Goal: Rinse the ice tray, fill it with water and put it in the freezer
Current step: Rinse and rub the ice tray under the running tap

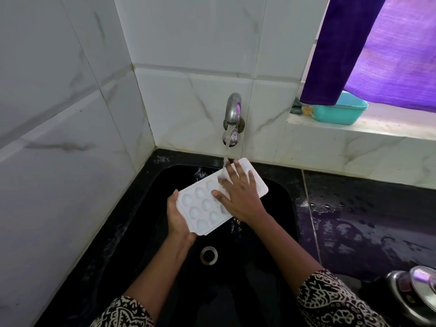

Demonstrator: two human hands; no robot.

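Note:
A white ice tray [203, 208] with rounded cavities is held tilted over the black sink [146, 223]. My left hand [177, 214] grips its near left end from below, thumb on the edge. My right hand [239, 193] lies flat on the tray's far half with fingers spread. Water runs from the steel tap [233, 114] on the tiled wall and lands on the tray by my right fingertips.
The sink drain [209, 255] lies below the tray. A wet black counter [368, 223] extends to the right, with steel vessels [415, 291] at its near right corner. A teal tub [339, 110] sits on the window ledge under a purple curtain [368, 50].

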